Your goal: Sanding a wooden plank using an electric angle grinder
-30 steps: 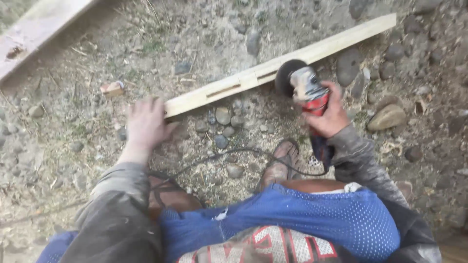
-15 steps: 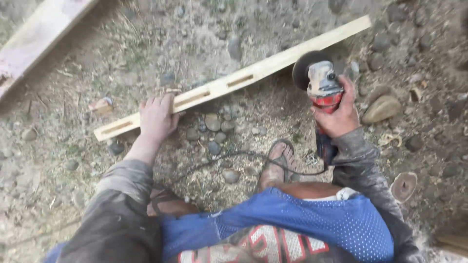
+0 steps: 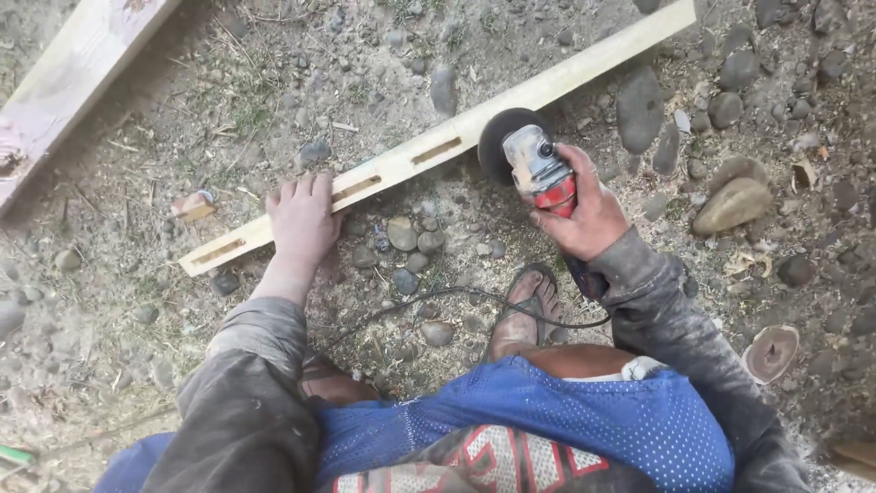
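The ground [image 3: 274, 100] out here is dusty dirt strewn with grey stones, with a weathered plank [image 3: 64, 91] lying at the upper left. A pale wooden strip [image 3: 584, 68] (with narrow slots cut through it) lies on the dirt, running from lower left up to upper right. The left hand [image 3: 301, 219] presses flat on it, fingers together. The right hand [image 3: 584, 215] is clamped around a red grinder [image 3: 538, 169], its disc touching the strip's near edge.

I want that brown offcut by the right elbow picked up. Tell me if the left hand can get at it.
Probably not: the left hand presses the slat on the far side, with the knees and right arm between it and the offcut.
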